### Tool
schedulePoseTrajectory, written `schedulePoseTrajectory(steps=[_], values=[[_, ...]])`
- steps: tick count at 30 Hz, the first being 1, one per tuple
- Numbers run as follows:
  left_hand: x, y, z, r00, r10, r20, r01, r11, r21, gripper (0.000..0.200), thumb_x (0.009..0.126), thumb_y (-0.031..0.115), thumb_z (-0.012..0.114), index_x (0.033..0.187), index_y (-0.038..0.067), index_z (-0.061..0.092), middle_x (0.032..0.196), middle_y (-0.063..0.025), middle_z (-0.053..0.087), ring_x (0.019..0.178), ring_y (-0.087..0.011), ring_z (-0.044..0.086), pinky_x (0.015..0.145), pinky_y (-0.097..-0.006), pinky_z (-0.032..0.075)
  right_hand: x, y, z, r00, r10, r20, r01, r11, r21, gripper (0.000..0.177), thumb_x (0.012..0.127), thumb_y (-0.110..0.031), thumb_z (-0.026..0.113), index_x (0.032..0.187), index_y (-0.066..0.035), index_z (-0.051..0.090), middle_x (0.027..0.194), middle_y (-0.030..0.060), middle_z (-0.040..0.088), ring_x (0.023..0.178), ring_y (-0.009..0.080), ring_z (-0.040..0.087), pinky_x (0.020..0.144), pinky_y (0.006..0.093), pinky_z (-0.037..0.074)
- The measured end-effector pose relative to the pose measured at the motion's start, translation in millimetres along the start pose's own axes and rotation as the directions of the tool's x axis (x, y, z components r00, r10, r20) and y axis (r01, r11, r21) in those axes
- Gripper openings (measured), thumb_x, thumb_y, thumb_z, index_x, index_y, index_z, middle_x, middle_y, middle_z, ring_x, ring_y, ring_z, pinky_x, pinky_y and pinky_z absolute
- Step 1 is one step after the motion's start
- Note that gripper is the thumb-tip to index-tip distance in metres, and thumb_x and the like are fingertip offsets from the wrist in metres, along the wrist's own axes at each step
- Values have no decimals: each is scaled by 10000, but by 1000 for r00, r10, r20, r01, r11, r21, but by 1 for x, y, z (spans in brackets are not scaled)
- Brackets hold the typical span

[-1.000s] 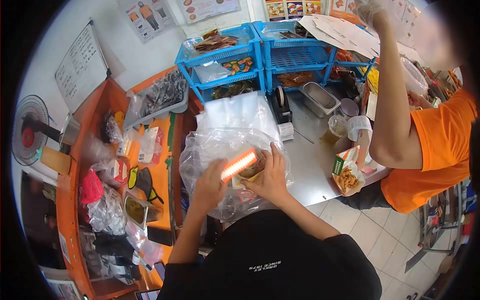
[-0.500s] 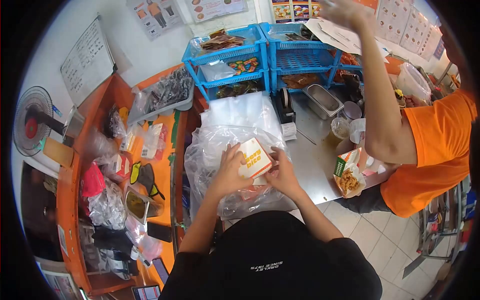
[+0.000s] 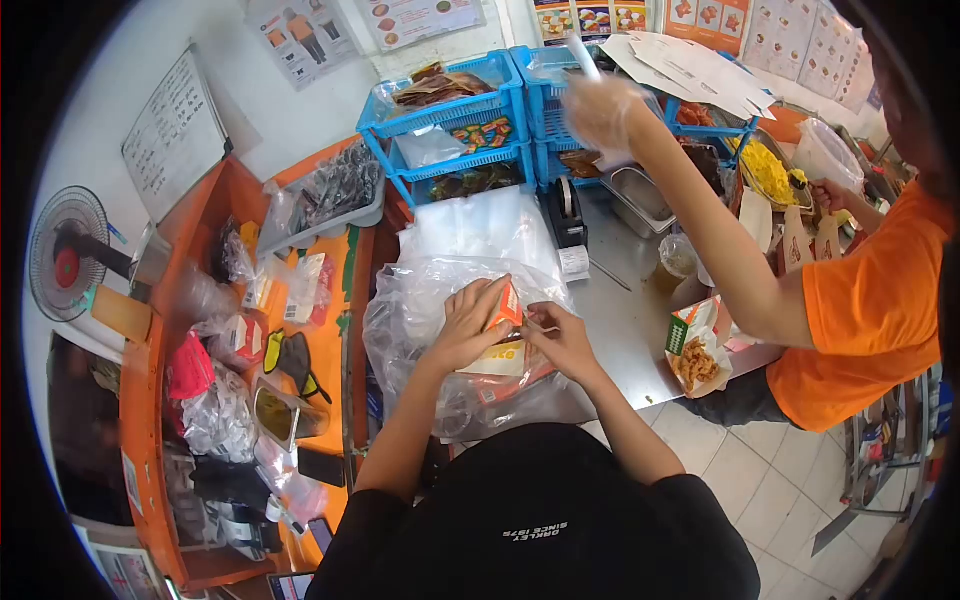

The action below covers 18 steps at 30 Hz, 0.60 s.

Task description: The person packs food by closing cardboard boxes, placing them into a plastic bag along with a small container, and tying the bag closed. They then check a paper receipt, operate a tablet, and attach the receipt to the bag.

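A small cardboard food box [image 3: 507, 304], its orange side now uppermost, is tilted between my two hands. My left hand [image 3: 466, 328] is closed around its left side, fingers lying over the top. At the box's right edge, the fingers of my right hand [image 3: 564, 342] are pinched together; their tips are partly hidden. Below lies another box [image 3: 497, 359], white with yellow lettering and partly covered by my hands. Both are over a large clear plastic bag [image 3: 400, 305] spread on the counter.
To the right, a co-worker's gloved hand [image 3: 605, 115] holds something white. An open box of fried food [image 3: 697, 362] stands near the counter edge [image 3: 640, 385]. Blue tiered baskets [image 3: 455, 105] line the back, beside a tape dispenser [image 3: 568, 215]. An orange shelf [image 3: 345, 255] borders the left.
The box in my hands has turned from its lettered white face to its orange side, uncovering the lower box. The co-worker's raised arm has swung left and down, and a yellow food tray shows behind.
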<state>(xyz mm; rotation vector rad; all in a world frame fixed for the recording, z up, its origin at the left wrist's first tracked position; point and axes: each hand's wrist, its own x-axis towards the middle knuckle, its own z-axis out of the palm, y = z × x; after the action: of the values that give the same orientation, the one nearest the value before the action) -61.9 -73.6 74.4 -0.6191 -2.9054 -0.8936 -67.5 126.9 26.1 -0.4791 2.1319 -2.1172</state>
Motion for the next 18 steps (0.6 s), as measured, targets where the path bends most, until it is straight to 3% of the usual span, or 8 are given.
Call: schedulePoseTrajectory(steps=[1, 2, 4, 8, 11, 14, 16, 18], values=[[0, 3, -3, 1000, -4, 15, 4, 999, -49, 687, 833, 423, 519, 1424, 142, 309, 1306, -183, 372, 1267, -329, 305, 1037, -438, 163, 5, -11, 3, 1000, 12, -19, -16, 979, -202, 379, 757, -148, 664, 1081, 32, 584, 807, 125, 660, 718, 191, 659, 680, 304, 522], [0, 4, -6, 1000, -5, 28, 7, 995, -98, 649, 851, 393, 483, 1423, 139, 309, 1323, -178, 364, 1281, -321, 295, 1047, -429, 155, 11, -17, 5, 1000, 7, -20, -11, 979, -201, 379, 757, -148, 664, 1081, 32, 584, 807, 125, 660, 718, 191, 659, 680, 304, 522], [-2, -3, -4, 1000, 22, 18, -20, 993, -118, 646, 846, 382, 475, 1420, 138, 311, 1326, -176, 363, 1284, -325, 290, 1050, -430, 152, 24, -25, 7, 999, 10, -44, -29, 895, -445, 353, 786, -215, 644, 1041, 25, 606, 693, 180, 648, 641, 297, 661, 657, 372, 526], [-4, 2, -12, 1000, 24, 14, -21, 976, -218, 645, 829, 349, 471, 1416, 139, 304, 1326, -174, 363, 1296, -330, 278, 1057, -439, 145, 48, -25, 13, 999, -41, -31, 16, 825, -566, 305, 841, -217, 576, 1027, 19, 620, 638, 181, 619, 620, 302, 644, 634, 370, 498], [-5, -1, -12, 999, 45, -27, -50, 976, -214, 634, 835, 346, 486, 1408, 143, 303, 1338, -172, 358, 1301, -332, 272, 1056, -444, 152, 55, -23, 15, 996, -81, -24, 54, 827, -559, 295, 849, -223, 549, 1015, 7, 629, 700, 232, 634, 689, 388, 633, 700, 448, 502], [-5, 1, -3, 999, -10, -49, 7, 998, -68, 632, 838, 344, 509, 1402, 145, 305, 1353, -173, 349, 1296, -332, 282, 1051, -449, 164, 48, 5, 1, 999, -22, 39, 36, 912, -409, 328, 874, -236, 508, 1067, 9, 611, 853, 227, 654, 768, 343, 653, 727, 425, 512], [0, 4, -3, 999, -37, -20, 36, 998, -47, 636, 839, 339, 503, 1405, 137, 294, 1371, -169, 333, 1310, -333, 265, 1060, -449, 160, 38, 31, -17, 964, -40, 263, -4, 986, 164, 329, 859, -190, 565, 1124, 4, 585, 1043, 185, 607, 876, 271, 634, 723, 367, 525], [3, 8, -3, 998, -65, 17, 66, 997, -36, 640, 840, 334, 497, 1407, 128, 283, 1390, -165, 317, 1323, -335, 248, 1068, -448, 157, 16, 25, -11, 976, -81, 202, 73, 996, 48, 345, 830, -138, 608, 1142, 6, 573, 1097, 163, 567, 918, 244, 612, 710, 327, 525]])
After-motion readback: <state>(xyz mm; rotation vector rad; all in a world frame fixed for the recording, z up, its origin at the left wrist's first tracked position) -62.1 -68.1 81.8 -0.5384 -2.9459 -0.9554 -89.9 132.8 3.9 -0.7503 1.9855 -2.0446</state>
